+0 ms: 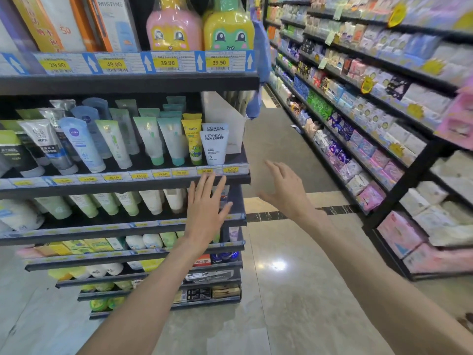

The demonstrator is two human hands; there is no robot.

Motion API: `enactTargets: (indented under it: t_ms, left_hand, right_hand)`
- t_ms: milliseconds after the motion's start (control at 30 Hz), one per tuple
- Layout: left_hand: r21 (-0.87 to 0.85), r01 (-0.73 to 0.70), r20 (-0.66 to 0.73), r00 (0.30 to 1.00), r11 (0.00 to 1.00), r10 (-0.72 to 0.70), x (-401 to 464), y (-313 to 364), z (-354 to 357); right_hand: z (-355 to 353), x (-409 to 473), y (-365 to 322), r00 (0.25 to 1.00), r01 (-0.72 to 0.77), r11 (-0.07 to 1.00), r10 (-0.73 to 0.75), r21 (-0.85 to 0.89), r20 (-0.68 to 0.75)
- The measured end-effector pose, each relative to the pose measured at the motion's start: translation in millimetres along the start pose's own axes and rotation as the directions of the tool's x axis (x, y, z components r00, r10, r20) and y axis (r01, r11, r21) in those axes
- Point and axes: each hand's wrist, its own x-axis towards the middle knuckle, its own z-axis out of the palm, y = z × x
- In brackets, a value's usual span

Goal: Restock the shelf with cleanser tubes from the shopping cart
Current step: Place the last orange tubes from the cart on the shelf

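**Both hands empty at the cleanser shelf**

The left hand and right hand, fingers spread wide, hold nothing at centre frame. Cleanser tubes stand cap-down on the shelf at centre left, a white L'Oreal tube just above the left fingertips.

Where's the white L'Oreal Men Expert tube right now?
The L'Oreal tube stands at the right end of the tube shelf, beside a yellow tube, just above the left hand.
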Motion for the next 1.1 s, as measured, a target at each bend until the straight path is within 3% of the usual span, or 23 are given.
enactTargets:
  t_ms: [267, 533, 800, 1100]
  left_hand:
    - [-0.048, -0.15, 0.088, 0.984, 0.988, 0.153, -27, 147, 41]
    - [-0.199, -0.36, 0.187, 0.899, 0.912, 0.396, -80, 363, 95]
    - [-0.386, -0.527, 0.269, 0.721, 0.757, 0.638, -118, 557, 139]
    - [-0.558, -0.651, 0.261, 0.451, 0.515, 0.853, -141, 770, 199]
  right_hand:
    - [-39, -115, 125, 0.994, -0.1, 0.991, 0.104, -0.091, 0.041]
    - [-103, -294, 276, 0.916, -0.385, 0.919, 0.392, -0.09, 0.087]
    - [-165, -450, 398, 0.7, -0.704, 0.701, 0.712, -0.118, 0.055]
    - [-234, -574, 519, 0.453, -0.882, 0.438, 0.89, -0.172, -0.056]
